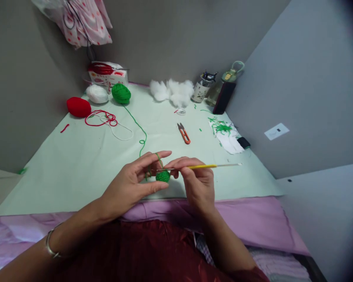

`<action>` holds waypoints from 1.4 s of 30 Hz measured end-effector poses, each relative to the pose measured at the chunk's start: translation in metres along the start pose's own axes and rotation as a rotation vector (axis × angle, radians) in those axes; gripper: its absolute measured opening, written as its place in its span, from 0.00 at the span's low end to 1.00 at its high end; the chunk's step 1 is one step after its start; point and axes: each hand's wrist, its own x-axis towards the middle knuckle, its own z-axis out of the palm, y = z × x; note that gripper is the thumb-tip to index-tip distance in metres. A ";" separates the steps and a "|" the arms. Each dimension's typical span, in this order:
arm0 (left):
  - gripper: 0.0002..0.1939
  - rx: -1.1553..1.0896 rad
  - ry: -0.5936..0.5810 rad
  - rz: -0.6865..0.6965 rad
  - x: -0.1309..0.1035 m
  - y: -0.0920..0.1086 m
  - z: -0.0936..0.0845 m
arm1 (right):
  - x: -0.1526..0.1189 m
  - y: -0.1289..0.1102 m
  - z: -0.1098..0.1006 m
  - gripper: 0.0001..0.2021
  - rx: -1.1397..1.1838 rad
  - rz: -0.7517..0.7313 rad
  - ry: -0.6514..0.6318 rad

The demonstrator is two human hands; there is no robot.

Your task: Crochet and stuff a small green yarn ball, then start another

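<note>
Between my two hands is a small green crocheted piece point(162, 176). My left hand point(135, 178) grips it, thumb underneath, with green yarn looped over the raised index finger. A crochet hook with a yellow handle point(204, 166) lies in the fingers of my right hand point(197, 182), its metal tip reaching over the top of the green piece. From the left hand the strand runs back across the table to a green yarn ball point(121, 93).
Orange-handled thread snips point(184, 134) lie beyond my hands. Red point(79, 107) and white point(97, 94) yarn balls sit at the back left. White stuffing point(176, 92), a pen cup point(201, 91), a bottle and a dark phone stand behind. Green scraps point(222, 127) lie on white paper at right.
</note>
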 end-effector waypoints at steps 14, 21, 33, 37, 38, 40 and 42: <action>0.28 0.179 -0.055 0.054 0.004 0.006 -0.006 | 0.012 -0.001 -0.014 0.10 0.144 0.135 -0.157; 0.28 0.289 -0.041 0.098 0.006 0.001 -0.011 | 0.005 -0.013 -0.015 0.08 -0.257 -0.130 -0.227; 0.26 -0.051 0.181 -0.007 0.001 -0.004 0.003 | -0.008 0.000 -0.002 0.18 -0.950 -0.731 -0.137; 0.22 -0.290 0.149 -0.052 -0.004 -0.009 0.009 | -0.016 0.004 0.000 0.22 -1.114 -0.841 -0.064; 0.22 -0.377 0.116 -0.093 -0.004 -0.010 0.009 | -0.017 0.005 0.001 0.23 -1.091 -0.836 -0.060; 0.26 -0.526 0.047 -0.174 -0.003 -0.010 0.008 | -0.017 0.008 0.002 0.24 -0.959 -0.775 -0.038; 0.32 -0.585 -0.003 -0.207 -0.001 -0.010 0.004 | -0.014 0.010 0.003 0.23 -0.734 -0.638 -0.003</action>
